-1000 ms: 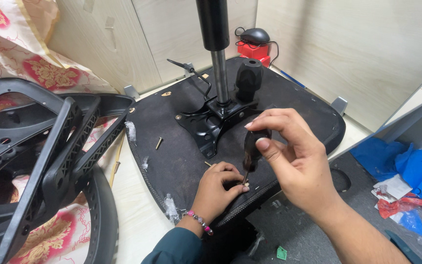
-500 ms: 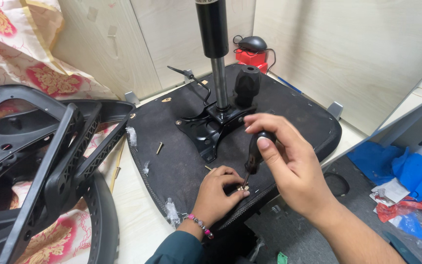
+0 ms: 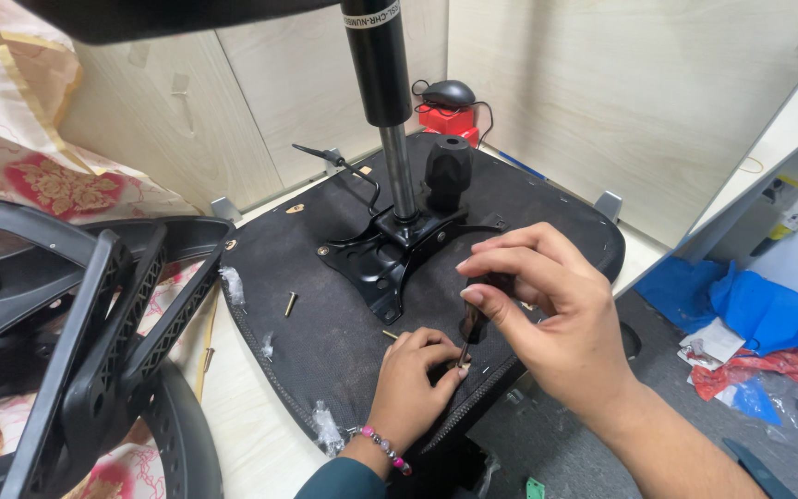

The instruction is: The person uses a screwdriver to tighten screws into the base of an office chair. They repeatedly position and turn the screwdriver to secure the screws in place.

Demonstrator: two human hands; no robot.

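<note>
Pale wood-grain panels back an upturned black chair seat (image 3: 325, 314), where a screw near its front edge seems to be mid-driving—the right hand (image 3: 547, 314) arches over a dark-handled screwdriver (image 3: 473, 322), fingers closed around it, while the left hand (image 3: 417, 374) pinches the tip—steady, upright turning comes next.

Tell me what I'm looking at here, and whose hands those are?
The picture comes from a camera worn on a person's head, looking down at their own two hands. An upside-down office chair seat lies on a pale surface. A black metal plate with a shiny post is fixed under it. The right hand holds a dark screwdriver upright. The left hand steadies its tip against the seat. A loose brass screw lies nearby, and a black chair back rests at the left.
</note>
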